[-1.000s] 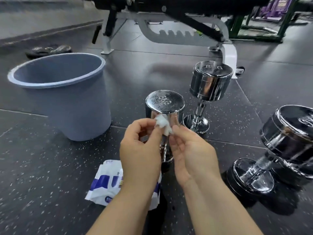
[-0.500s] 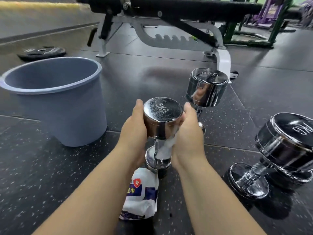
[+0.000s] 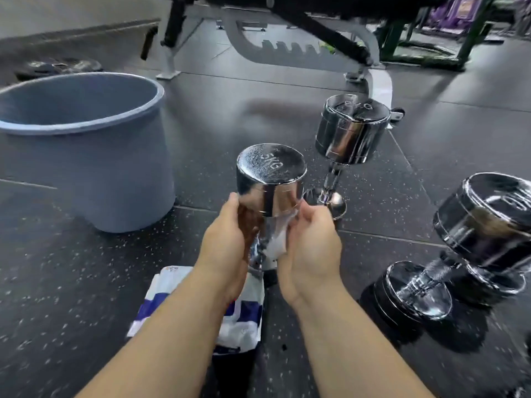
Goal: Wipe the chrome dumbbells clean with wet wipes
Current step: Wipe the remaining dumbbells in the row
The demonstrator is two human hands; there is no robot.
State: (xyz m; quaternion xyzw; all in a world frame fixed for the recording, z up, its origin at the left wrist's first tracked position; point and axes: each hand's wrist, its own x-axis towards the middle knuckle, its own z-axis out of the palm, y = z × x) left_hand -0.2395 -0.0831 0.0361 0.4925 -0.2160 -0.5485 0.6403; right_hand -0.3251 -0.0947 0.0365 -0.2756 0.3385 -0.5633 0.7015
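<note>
A chrome 5 kg dumbbell point(image 3: 271, 179) stands upright on the black gym floor in front of me. My left hand point(image 3: 227, 242) cups its left side below the top head. My right hand point(image 3: 311, 248) presses a crumpled white wet wipe point(image 3: 275, 239) against the handle, fingers curled round the wipe. A second chrome dumbbell point(image 3: 352, 130) stands upright just behind to the right. A larger chrome dumbbell point(image 3: 485, 225) leans at the far right. The blue and white wet wipe pack point(image 3: 244, 317) lies on the floor under my left forearm.
A grey-blue plastic bucket point(image 3: 86, 156) stands at the left. A weight bench frame point(image 3: 301, 50) spans the back. Dark weight plates point(image 3: 60, 67) lie at the far left. A green rack point(image 3: 425, 44) stands at the back right.
Both hands went from holding the wipe in front of the dumbbell to clasping its top head, then slid down; the wipe now sits against the handle.
</note>
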